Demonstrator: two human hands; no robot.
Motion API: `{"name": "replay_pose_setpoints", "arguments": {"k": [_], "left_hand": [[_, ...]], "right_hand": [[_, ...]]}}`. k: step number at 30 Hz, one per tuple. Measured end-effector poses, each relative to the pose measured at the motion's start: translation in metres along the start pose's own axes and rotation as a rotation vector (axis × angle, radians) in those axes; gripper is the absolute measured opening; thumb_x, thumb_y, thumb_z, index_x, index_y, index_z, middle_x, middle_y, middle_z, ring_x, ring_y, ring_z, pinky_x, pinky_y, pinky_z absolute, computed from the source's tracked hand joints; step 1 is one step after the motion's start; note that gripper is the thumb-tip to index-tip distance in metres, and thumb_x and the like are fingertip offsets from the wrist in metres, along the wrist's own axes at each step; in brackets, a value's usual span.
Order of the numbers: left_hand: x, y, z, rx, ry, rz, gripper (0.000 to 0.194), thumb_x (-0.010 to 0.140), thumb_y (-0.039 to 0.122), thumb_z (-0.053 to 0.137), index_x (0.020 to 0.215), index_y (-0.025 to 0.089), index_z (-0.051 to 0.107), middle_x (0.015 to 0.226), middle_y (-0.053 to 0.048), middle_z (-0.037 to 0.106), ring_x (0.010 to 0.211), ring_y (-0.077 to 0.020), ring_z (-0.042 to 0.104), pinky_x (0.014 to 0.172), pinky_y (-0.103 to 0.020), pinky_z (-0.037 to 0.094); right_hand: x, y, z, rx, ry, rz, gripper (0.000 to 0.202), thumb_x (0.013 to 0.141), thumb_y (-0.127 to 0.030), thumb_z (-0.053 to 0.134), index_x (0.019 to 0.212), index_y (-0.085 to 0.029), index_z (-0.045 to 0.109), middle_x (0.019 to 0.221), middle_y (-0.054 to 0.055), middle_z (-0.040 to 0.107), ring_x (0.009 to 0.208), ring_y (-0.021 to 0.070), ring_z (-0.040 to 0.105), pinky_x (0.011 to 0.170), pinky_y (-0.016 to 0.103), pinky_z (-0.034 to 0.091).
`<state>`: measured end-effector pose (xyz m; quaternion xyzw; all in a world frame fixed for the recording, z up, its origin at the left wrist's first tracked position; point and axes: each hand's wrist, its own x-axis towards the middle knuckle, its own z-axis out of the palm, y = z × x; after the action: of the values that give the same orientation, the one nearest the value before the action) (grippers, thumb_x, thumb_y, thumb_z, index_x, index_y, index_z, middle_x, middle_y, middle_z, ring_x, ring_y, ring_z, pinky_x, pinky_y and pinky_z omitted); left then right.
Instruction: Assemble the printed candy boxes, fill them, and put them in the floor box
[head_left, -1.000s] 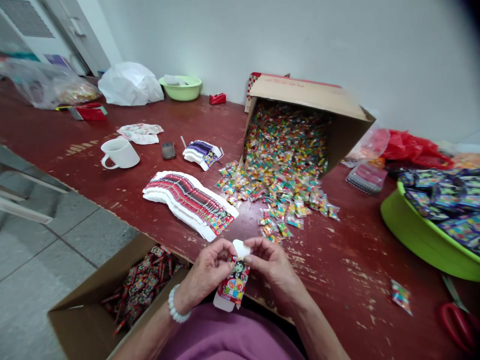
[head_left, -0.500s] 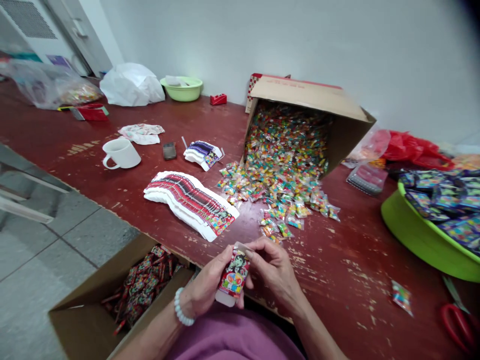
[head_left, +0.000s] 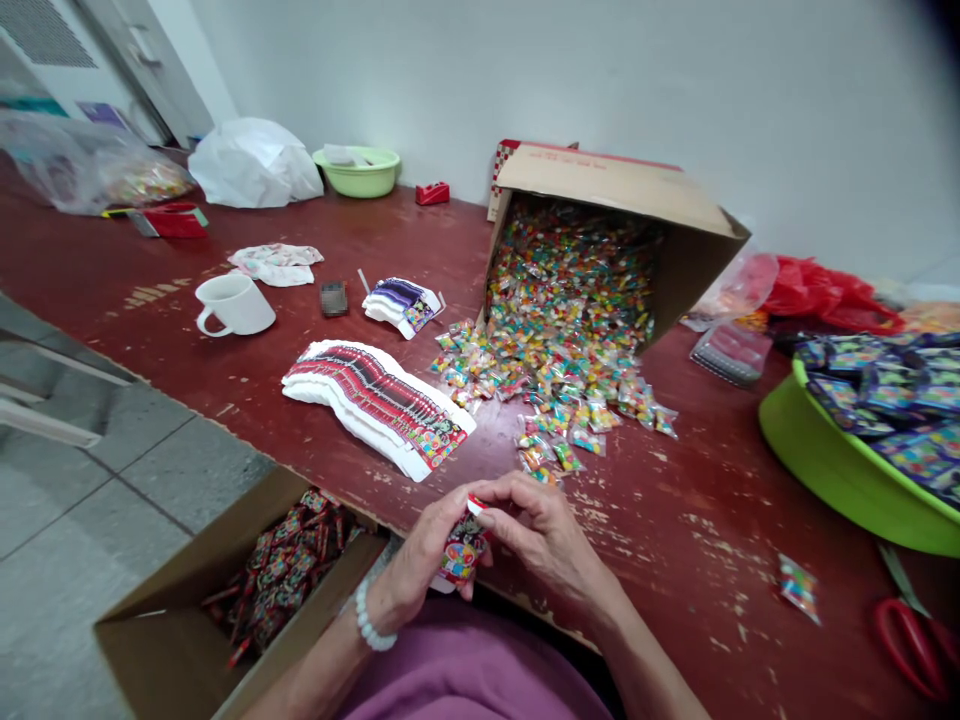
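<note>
A small printed red candy box (head_left: pixel 460 557) is held in front of my body at the table's edge. My left hand (head_left: pixel 421 545), with a beaded bracelet on the wrist, wraps round its side. At the top end, my right hand (head_left: pixel 536 522) pinches the box's flap between thumb and fingers. The white flap at the lower end sticks out. Beyond my hands lies a fanned stack of flat red boxes (head_left: pixel 375 400). Small clear packets of colourful candy (head_left: pixel 555 400) spill from a tipped cardboard box (head_left: pixel 694 270).
Below the table edge at left, an open carton (head_left: pixel 142 640) holds several filled red boxes. A green basin (head_left: pixel 847 490) of purple boxes, red-handled scissors (head_left: pixel 904 640) and a single candy packet (head_left: pixel 798 588) are at right. A white mug (head_left: pixel 238 306) and flat purple boxes (head_left: pixel 403 305) stand farther back.
The top flap of the small box, raised before, is now folded over under my right thumb. My right fingers have closed further over the top end. The view has shifted slightly.
</note>
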<state>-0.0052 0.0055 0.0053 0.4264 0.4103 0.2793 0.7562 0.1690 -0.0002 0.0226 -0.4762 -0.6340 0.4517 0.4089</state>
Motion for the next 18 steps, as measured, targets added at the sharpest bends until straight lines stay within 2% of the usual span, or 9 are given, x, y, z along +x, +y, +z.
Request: {"name": "replay_pose_setpoints", "arguments": {"k": [5,9,11,13,15,18], "left_hand": [[0.0019,-0.0022,0.0028,-0.015,-0.012,-0.018,0.062,0.094,0.061,0.034,0.13,0.017,0.057,0.07,-0.005,0.066,0.046,-0.0125,0.057,0.043,-0.022,0.046],[0.0027,-0.0073,0.002,0.019,-0.019,-0.055,0.07,0.093,0.066,0.029,0.108,0.01,0.069,0.067,-0.007,0.066,0.043,-0.0119,0.057,0.043,-0.022,0.044],[0.0024,-0.0088,0.0008,0.047,-0.018,-0.055,0.071,0.093,0.066,0.03,0.101,0.009,0.071,0.065,-0.007,0.065,0.042,-0.0118,0.057,0.043,-0.022,0.044],[0.0016,-0.0086,0.0001,0.046,-0.013,-0.054,0.07,0.093,0.065,0.031,0.108,0.009,0.069,0.065,-0.007,0.066,0.042,-0.0119,0.057,0.043,-0.022,0.044],[0.0005,-0.0067,0.0002,0.04,0.002,-0.052,0.068,0.093,0.065,0.033,0.122,0.012,0.064,0.065,-0.005,0.066,0.042,-0.0118,0.056,0.042,-0.021,0.043],[-0.0008,-0.0036,0.002,0.039,0.029,-0.048,0.07,0.092,0.065,0.036,0.137,0.015,0.053,0.065,-0.004,0.066,0.041,-0.0122,0.056,0.039,-0.021,0.042]], "right_hand": [[-0.0012,0.0027,0.0016,0.106,0.016,0.098,0.023,0.089,-0.041,0.064,0.097,-0.023,0.075,0.084,0.004,0.071,0.068,0.0156,0.066,0.062,0.026,0.051],[-0.0032,0.0049,0.0073,0.293,-0.004,0.272,0.028,0.091,-0.044,0.06,0.097,-0.019,0.071,0.075,0.003,0.072,0.051,0.014,0.063,0.052,0.026,0.05],[-0.0028,0.0051,0.0082,0.317,0.01,0.307,0.028,0.091,-0.044,0.06,0.094,-0.018,0.069,0.073,0.003,0.071,0.048,0.0137,0.062,0.05,0.026,0.049],[-0.0022,0.0046,0.0074,0.26,0.044,0.257,0.026,0.09,-0.043,0.062,0.092,-0.018,0.07,0.075,0.003,0.072,0.053,0.0144,0.064,0.055,0.027,0.05],[-0.0029,0.0038,0.0059,0.181,0.063,0.146,0.022,0.091,-0.039,0.062,0.089,-0.019,0.071,0.085,0.005,0.072,0.068,0.0161,0.066,0.065,0.028,0.052],[-0.0088,0.0041,0.0076,0.093,0.04,0.017,0.023,0.096,-0.032,0.054,0.084,-0.02,0.07,0.09,0.004,0.07,0.078,0.0152,0.064,0.073,0.027,0.051]]}}
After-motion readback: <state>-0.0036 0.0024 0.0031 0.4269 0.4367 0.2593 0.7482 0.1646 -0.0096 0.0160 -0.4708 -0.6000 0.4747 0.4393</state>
